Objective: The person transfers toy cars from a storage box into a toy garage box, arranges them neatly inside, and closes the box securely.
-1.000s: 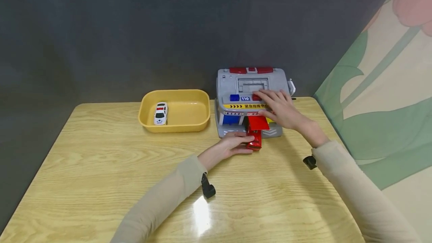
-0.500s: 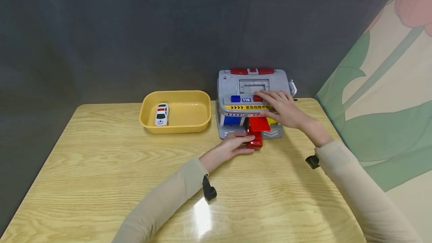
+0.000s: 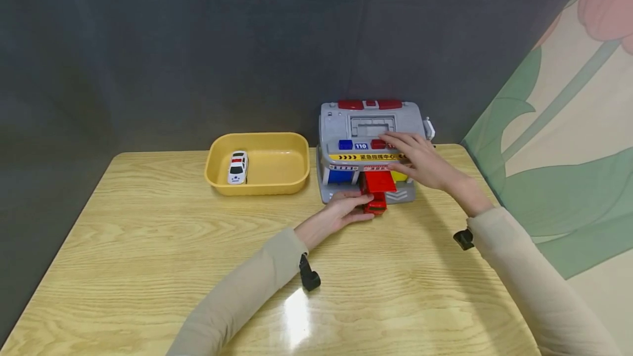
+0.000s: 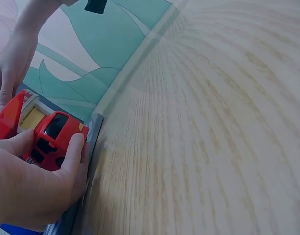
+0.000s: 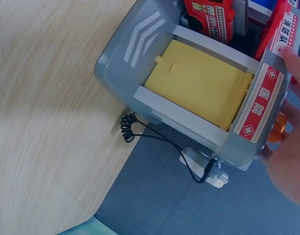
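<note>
My left hand (image 3: 341, 210) pinches a red toy truck (image 3: 377, 204) between thumb and fingers. The truck's rear lies inside a bay of the grey toy rescue station (image 3: 406, 118), under a raised red door flap (image 3: 380, 181). In the left wrist view the front of the truck (image 4: 59, 137) sticks out between thumb and fingers. My right hand (image 3: 422, 165) rests on the station's roof, its fingers extended near the red light block and its thumb at the front edge. A yellow door (image 5: 198, 83) stands lowered beside the truck's bay in the right wrist view.
Left of the station is a yellow tray (image 3: 267, 188) with a white toy police car (image 3: 238, 167) in it. A black coiled cord (image 5: 128, 128) hangs from the station's side. Behind the wooden table (image 3: 163, 268) rises a dark curtain (image 3: 247, 43).
The red truck has slid a little further back into the bay, with my left hand following. My right hand has shifted slightly to the right on the roof.
</note>
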### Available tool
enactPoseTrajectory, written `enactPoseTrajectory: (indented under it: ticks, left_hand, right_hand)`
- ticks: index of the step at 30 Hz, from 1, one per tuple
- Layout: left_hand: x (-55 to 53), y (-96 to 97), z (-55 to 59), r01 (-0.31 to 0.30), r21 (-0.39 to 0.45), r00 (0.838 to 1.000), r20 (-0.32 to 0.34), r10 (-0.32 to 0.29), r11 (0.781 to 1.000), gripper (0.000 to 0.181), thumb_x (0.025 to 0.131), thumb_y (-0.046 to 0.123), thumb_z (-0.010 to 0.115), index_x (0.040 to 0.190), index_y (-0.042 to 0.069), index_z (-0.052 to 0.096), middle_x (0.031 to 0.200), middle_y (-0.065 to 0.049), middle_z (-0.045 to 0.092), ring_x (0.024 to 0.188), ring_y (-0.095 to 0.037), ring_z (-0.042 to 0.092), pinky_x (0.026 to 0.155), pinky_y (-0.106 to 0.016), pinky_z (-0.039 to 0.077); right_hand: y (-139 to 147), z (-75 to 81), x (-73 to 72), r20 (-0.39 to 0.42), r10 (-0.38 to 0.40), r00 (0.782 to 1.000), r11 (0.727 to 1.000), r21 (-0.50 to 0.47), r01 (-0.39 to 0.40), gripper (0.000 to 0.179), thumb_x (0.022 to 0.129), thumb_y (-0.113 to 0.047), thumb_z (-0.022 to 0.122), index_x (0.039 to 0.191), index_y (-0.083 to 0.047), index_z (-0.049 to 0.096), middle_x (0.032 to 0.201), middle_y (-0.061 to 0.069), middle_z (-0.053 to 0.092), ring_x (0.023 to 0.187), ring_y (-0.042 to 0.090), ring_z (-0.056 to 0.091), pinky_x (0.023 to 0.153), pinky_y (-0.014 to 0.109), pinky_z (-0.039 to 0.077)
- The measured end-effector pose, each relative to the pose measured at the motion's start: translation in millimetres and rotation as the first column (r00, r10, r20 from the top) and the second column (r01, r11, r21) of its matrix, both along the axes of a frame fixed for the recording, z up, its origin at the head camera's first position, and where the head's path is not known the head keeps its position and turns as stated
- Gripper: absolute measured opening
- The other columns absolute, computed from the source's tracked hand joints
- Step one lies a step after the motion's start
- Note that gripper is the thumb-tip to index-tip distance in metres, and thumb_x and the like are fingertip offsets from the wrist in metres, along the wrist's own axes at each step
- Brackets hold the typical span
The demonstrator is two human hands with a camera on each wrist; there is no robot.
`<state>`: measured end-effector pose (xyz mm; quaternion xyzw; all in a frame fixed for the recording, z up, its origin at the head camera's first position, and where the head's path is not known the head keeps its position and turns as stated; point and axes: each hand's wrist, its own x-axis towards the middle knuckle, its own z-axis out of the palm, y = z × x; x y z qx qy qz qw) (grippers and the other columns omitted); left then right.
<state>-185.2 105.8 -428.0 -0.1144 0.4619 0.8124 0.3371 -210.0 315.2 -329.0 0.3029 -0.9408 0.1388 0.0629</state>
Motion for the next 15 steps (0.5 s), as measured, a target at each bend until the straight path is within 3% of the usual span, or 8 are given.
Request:
enactPoseTrajectory:
  ticks: [8,12,15]
  left_hand:
    - [1.1,1.1,2.2,-0.015,-0.01,1.0,-0.007,0.015,1.0,0.056,0.087,-0.006,0.067,0.136,-0.01,0.041,0.116,-0.021,0.063,0.1,-0.032,0.066,0.088,-0.043,0.052]
    - [1.1,4.7,4.5,-0.029,-0.036,0.999,-0.019,0.028,0.999,0.054,0.084,-0.011,0.067,0.132,-0.01,0.042,0.111,-0.022,0.061,0.099,-0.033,0.066,0.088,-0.042,0.052]
    - [0.4,8.0,4.6,-0.039,-0.074,0.998,-0.052,0.035,0.996,0.04,0.083,-0.011,0.068,0.119,-0.01,0.05,0.107,-0.021,0.063,0.095,-0.031,0.067,0.086,-0.039,0.053]
  right_hand:
    - [2.3,-7.3,-0.6,-0.091,0.031,0.995,0.999,-0.035,-0.034,0.068,0.086,-0.017,0.074,0.145,-0.007,0.043,0.137,0.025,0.04,0.121,0.041,0.037,0.098,0.058,0.028]
    - [2.9,-8.5,-1.1,-0.123,0.05,0.991,0.998,-0.038,-0.055,0.067,0.084,-0.015,0.075,0.143,-0.005,0.044,0.134,0.027,0.041,0.119,0.042,0.037,0.095,0.058,0.031]
    - [3.7,-9.2,-0.8,-0.13,0.052,0.99,0.998,-0.04,-0.057,0.067,0.084,-0.015,0.075,0.143,-0.005,0.045,0.134,0.027,0.041,0.118,0.042,0.038,0.094,0.058,0.032]
